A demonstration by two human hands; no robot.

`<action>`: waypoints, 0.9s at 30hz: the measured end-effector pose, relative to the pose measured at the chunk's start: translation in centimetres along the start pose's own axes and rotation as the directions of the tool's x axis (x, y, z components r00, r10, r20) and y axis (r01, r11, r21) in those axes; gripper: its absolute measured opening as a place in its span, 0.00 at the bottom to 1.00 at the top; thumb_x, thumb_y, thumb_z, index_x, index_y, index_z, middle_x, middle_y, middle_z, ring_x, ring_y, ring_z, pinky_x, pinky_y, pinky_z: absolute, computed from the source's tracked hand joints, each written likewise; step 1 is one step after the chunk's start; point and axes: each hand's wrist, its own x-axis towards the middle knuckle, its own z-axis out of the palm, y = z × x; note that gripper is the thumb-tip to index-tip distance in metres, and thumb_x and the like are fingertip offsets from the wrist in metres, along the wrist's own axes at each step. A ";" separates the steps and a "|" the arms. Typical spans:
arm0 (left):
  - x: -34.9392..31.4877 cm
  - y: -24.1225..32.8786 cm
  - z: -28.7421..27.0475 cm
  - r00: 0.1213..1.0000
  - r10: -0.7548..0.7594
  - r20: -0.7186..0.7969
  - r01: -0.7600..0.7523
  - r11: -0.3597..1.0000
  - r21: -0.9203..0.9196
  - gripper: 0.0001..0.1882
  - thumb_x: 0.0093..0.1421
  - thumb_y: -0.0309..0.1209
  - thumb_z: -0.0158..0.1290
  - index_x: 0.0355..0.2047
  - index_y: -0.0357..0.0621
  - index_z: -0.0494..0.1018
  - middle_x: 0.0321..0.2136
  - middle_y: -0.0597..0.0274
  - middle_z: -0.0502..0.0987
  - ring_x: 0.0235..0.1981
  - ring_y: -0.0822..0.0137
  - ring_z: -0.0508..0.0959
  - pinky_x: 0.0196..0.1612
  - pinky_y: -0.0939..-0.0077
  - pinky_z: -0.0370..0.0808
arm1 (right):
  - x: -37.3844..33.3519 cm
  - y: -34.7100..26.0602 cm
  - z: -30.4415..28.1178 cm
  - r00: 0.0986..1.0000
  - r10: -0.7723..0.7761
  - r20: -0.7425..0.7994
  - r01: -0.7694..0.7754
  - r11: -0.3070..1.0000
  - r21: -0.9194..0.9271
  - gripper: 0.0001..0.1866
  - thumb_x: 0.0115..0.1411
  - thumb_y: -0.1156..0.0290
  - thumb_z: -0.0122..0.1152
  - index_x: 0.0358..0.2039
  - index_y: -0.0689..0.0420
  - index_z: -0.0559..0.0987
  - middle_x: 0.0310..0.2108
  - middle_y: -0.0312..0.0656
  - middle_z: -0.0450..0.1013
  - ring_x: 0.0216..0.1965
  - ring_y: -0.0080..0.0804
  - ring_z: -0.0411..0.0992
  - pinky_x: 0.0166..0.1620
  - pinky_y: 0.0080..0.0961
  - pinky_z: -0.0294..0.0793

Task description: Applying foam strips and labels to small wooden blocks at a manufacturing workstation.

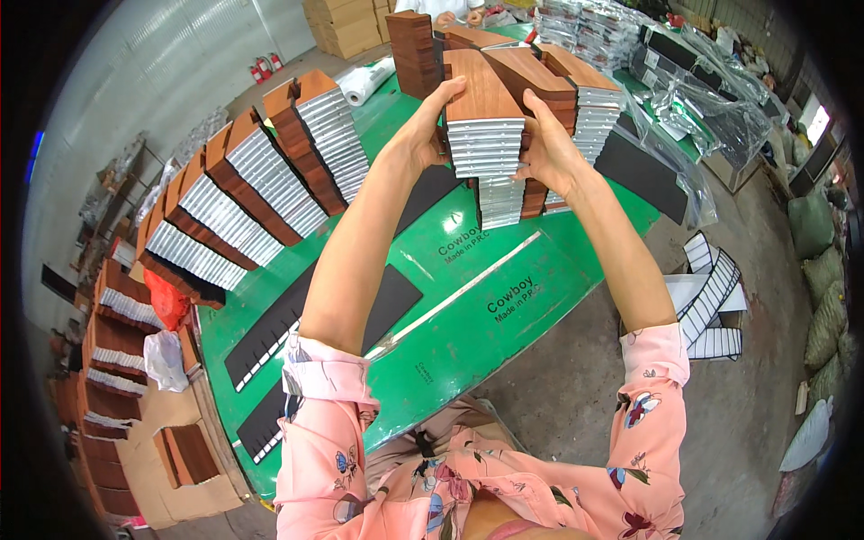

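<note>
Piling step: looks like lining up the board pile, upper middle.
Hands: left hand and right hand hug its sides.
Next move: likely needs steady, level hands.

Left forearm: we reach it forward and rightward above the worktop.
Right forearm: we angle it forward and leftward, across the near edge.
Left hand: we grip, palm facing right, thumb extended, fingers partly hidden.
Right hand: we grip, palm facing left, thumb raised, fingers bent inward.
</note>
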 end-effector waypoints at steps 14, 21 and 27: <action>5.4 -1.1 0.0 0.988 -0.155 -0.008 0.154 0.988 -0.032 0.43 0.44 0.67 0.51 0.49 0.45 0.67 0.39 0.54 0.73 0.39 0.62 0.70 0.40 0.67 0.61 | 0.1 2.1 -0.8 0.978 -0.189 -0.087 0.204 0.955 0.215 0.30 0.60 0.55 0.50 0.57 0.62 0.64 0.55 0.46 0.63 0.56 0.35 0.60 0.60 0.34 0.51; 4.4 -0.4 1.4 0.991 -0.113 -0.071 0.117 0.991 0.066 0.39 0.45 0.66 0.50 0.46 0.48 0.70 0.37 0.61 0.74 0.39 0.65 0.71 0.40 0.65 0.61 | -3.6 5.2 -0.5 0.916 -0.306 -0.260 0.343 0.933 0.110 0.28 0.58 0.74 0.51 0.59 0.68 0.60 0.53 0.48 0.66 0.56 0.34 0.61 0.60 0.30 0.56; 3.6 -0.1 2.5 0.993 -0.122 0.002 0.121 0.987 0.104 0.47 0.48 0.66 0.46 0.61 0.48 0.56 0.57 0.48 0.63 0.56 0.50 0.64 0.55 0.42 0.53 | -6.3 8.7 -2.6 0.952 -0.233 -0.197 0.269 0.945 0.186 0.16 0.58 0.74 0.53 0.48 0.60 0.72 0.50 0.44 0.69 0.56 0.30 0.63 0.58 0.29 0.59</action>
